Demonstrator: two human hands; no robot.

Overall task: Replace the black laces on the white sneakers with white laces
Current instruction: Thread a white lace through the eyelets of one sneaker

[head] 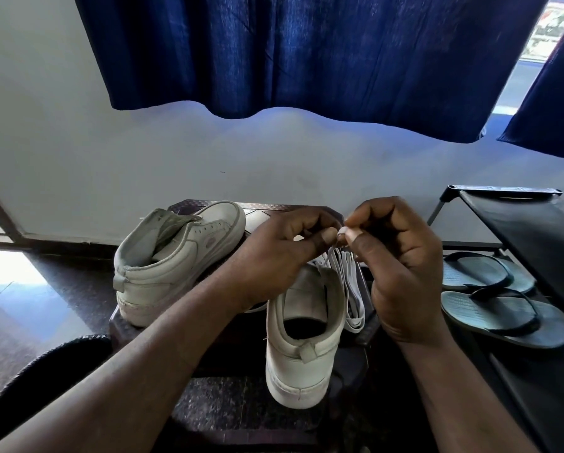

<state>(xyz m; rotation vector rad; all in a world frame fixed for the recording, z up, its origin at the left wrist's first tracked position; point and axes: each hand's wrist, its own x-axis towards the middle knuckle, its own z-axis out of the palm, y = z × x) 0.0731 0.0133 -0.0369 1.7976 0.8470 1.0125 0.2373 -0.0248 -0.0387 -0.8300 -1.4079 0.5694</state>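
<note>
Two white sneakers stand on a small dark stool (176,351). The left sneaker (172,259) lies at the back left with its eyelets bare. The right sneaker (303,341) points away from me, heel toward the camera. Above its front, my left hand (283,253) and my right hand (401,266) meet, both pinching the end of a white lace (331,253). More of the white lace (352,295) hangs in folded loops beside the right sneaker. No black lace is in view.
A black shoe rack (529,230) stands at the right with a pair of grey flip-flops (502,308) on its lower shelf. A blue curtain (306,53) hangs above on the white wall. A dark round object (45,371) sits at the lower left on the floor.
</note>
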